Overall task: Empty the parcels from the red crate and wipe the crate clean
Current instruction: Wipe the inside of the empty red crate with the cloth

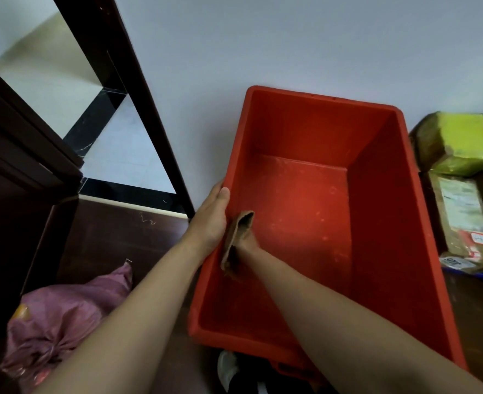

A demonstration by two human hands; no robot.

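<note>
Standing on the dark floor (115, 240) against the white wall (291, 52), the red crate (382, 211) is seen with its bare bottom marked by pale scuffs. Its left rim is gripped by the left hand (210, 220), thumb hooked inside. A brown cloth (236, 245) is pressed to the left inner wall by the right hand (251, 242); its fingers are hidden by the cloth, so the grip cannot be told. Parcels (462, 217) are stacked just right of the crate, a yellow-green parcel (462, 137) on top. A pink sack (64, 311) is lying lower left.
</note>
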